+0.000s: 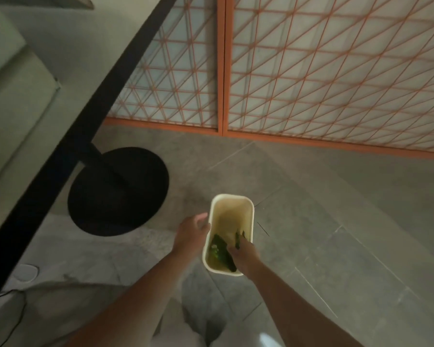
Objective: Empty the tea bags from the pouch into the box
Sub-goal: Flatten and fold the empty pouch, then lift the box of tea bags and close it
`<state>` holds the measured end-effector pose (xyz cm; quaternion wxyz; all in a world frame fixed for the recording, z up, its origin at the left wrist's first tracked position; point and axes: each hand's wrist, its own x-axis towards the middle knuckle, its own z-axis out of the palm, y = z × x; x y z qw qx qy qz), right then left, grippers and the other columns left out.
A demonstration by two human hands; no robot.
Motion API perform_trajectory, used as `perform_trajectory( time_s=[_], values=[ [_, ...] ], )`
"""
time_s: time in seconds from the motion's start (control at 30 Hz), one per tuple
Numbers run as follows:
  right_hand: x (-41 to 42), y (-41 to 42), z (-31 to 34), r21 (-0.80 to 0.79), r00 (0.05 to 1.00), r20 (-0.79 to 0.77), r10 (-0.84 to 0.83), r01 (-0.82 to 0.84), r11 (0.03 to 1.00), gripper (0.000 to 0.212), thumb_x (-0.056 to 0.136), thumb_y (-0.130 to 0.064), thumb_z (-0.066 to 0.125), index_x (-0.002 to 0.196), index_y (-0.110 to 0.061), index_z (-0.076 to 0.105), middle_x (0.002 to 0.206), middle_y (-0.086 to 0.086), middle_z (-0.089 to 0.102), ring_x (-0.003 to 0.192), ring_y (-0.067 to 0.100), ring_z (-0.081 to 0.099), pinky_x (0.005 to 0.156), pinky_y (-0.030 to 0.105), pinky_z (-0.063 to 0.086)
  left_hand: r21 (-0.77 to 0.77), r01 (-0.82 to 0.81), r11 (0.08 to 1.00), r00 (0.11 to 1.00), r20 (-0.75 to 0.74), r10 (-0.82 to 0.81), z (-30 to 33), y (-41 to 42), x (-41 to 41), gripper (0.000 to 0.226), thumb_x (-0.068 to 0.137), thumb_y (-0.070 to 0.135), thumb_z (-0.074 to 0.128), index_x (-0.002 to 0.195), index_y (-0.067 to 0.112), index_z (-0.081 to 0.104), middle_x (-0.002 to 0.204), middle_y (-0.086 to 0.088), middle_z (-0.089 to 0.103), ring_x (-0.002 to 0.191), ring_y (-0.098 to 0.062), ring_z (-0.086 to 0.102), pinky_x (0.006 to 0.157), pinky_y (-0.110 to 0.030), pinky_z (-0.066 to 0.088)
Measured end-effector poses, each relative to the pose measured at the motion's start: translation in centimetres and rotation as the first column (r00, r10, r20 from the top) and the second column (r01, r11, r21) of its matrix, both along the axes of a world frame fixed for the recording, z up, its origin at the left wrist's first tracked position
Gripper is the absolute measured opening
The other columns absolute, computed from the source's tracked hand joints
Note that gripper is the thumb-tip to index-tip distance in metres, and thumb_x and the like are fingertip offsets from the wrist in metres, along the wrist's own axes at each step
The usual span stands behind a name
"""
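Observation:
A cream box (232, 204) with rounded corners is held above the floor, its open top facing me. My left hand (192, 232) grips its left wall, thumb at the rim. My right hand (243, 256) reaches over the near right rim into the box, and its fingers pinch a green tea bag (239, 238). Another dark green tea bag (221, 251) lies in the near part of the box. The far part of the box's inside is bare. No pouch shows in the head view.
A table's black edge (85, 116) runs diagonally on the left, with its round black base (118, 191) on the grey tiled floor. An orange lattice screen (311, 71) stands behind. A cable (13, 311) trails at the lower left.

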<state>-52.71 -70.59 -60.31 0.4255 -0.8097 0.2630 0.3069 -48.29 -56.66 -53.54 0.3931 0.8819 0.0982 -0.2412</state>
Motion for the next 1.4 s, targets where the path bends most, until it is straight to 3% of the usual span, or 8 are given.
perform_trajectory(
  time_s=[0.57, 0.7, 0.83, 0.97, 1.13, 1.2, 1.33, 1.4],
  values=[
    [-0.1, -2.9, 40.4, 0.072, 0.931, 0.360, -0.067, 0.044, 0.996, 0.046, 0.103, -0.036, 0.040, 0.145, -0.017, 0.043, 0.146, 0.007, 0.048, 0.133, 0.024, 0.045, 0.100, 0.029, 0.033, -0.204, -0.055, 0.977, 0.993, 0.091, 0.074, 33.6, -2.3, -2.7, 0.045, 0.106, 0.041, 0.044, 0.144, 0.019, 0.053, 0.149, -0.002, 0.054, 0.137, -0.019, 0.049, 0.111, -0.031, 0.034],
    [0.8, -1.0, 47.4, 0.077, 0.902, 0.431, -0.020, -0.015, 0.997, 0.047, 0.102, -0.037, 0.039, 0.145, -0.018, 0.043, 0.145, 0.004, 0.049, 0.131, 0.022, 0.047, 0.100, 0.029, 0.034, -0.267, -0.053, 0.962, 0.981, 0.168, 0.100, 40.1, -0.6, -3.1, 0.042, 0.106, 0.039, 0.046, 0.142, 0.019, 0.054, 0.130, 0.011, 0.056, 0.126, -0.007, 0.051, 0.091, -0.013, 0.037],
    [1.6, 2.1, 51.0, 0.163, 0.893, 0.448, -0.042, -0.035, 0.986, 0.038, 0.100, -0.030, 0.044, 0.135, -0.017, 0.053, 0.122, -0.003, 0.057, 0.105, 0.017, 0.057, 0.080, 0.029, 0.044, -0.241, -0.140, 0.960, 0.947, 0.250, 0.201, 43.3, 3.5, -3.1, 0.039, 0.106, 0.039, 0.047, 0.140, 0.023, 0.058, 0.135, 0.009, 0.059, 0.121, -0.005, 0.052, 0.096, -0.021, 0.033],
    [2.2, 5.7, 52.3, 0.205, 0.907, 0.422, -0.006, -0.089, 0.975, 0.027, 0.099, -0.024, 0.045, 0.111, -0.009, 0.064, 0.101, 0.009, 0.062, 0.092, 0.026, 0.058, 0.082, 0.040, 0.046, -0.259, -0.287, 0.922, 0.894, 0.274, 0.355, 44.7, 8.8, -2.6, 0.037, 0.104, 0.037, 0.051, 0.136, 0.023, 0.061, 0.127, 0.010, 0.060, 0.113, -0.005, 0.052, 0.092, -0.023, 0.038],
    [4.2, 10.1, 52.0, 0.229, 0.914, 0.400, 0.067, -0.170, 0.959, 0.035, 0.100, -0.028, 0.048, 0.128, -0.010, 0.060, 0.122, 0.004, 0.062, 0.106, 0.017, 0.056, 0.089, 0.029, 0.041, -0.290, -0.375, 0.881, 0.830, 0.318, 0.458, 45.1, 15.4, -1.0, 0.027, 0.102, 0.028, 0.054, 0.129, 0.027, 0.062, 0.113, -0.003, 0.069, 0.095, -0.017, 0.066, 0.085, -0.036, 0.055],
    [5.5, 11.6, 51.6, 0.247, 0.926, 0.375, 0.048, -0.149, 0.957, 0.035, 0.099, -0.030, 0.050, 0.127, -0.011, 0.060, 0.119, 0.005, 0.062, 0.110, 0.018, 0.057, 0.095, 0.032, 0.042, -0.137, -0.376, 0.916, 0.840, 0.367, 0.400, 44.8, 18.4, 0.3, 0.032, 0.102, 0.029, 0.054, 0.132, 0.022, 0.062, 0.125, -0.007, 0.066, 0.109, -0.022, 0.063, 0.096, -0.038, 0.052],
    [8.1, 14.1, 50.0, 0.211, 0.939, 0.340, 0.050, -0.128, 0.969, 0.014, 0.099, -0.024, 0.048, 0.087, -0.027, 0.056, 0.082, -0.006, 0.049, 0.076, 0.009, 0.048, 0.080, 0.030, 0.038, 0.299, -0.305, 0.904, 0.914, 0.358, 0.190, 43.7, 24.0, 3.1, 0.032, 0.100, 0.031, 0.052, 0.129, 0.022, 0.063, 0.142, -0.007, 0.057, 0.129, -0.031, 0.048, 0.104, -0.042, 0.038],
    [9.1, 15.5, 49.5, 0.179, 0.942, 0.326, 0.073, -0.138, 0.974, 0.008, 0.099, -0.027, 0.048, 0.094, -0.027, 0.053, 0.085, -0.009, 0.051, 0.079, 0.008, 0.049, 0.087, 0.030, 0.042, 0.294, -0.363, 0.884, 0.910, 0.315, 0.269, 44.2, 25.7, 4.4, 0.039, 0.100, 0.034, 0.054, 0.137, 0.023, 0.057, 0.147, -0.010, 0.049, 0.134, -0.034, 0.041, 0.107, -0.045, 0.036]
  ],
)
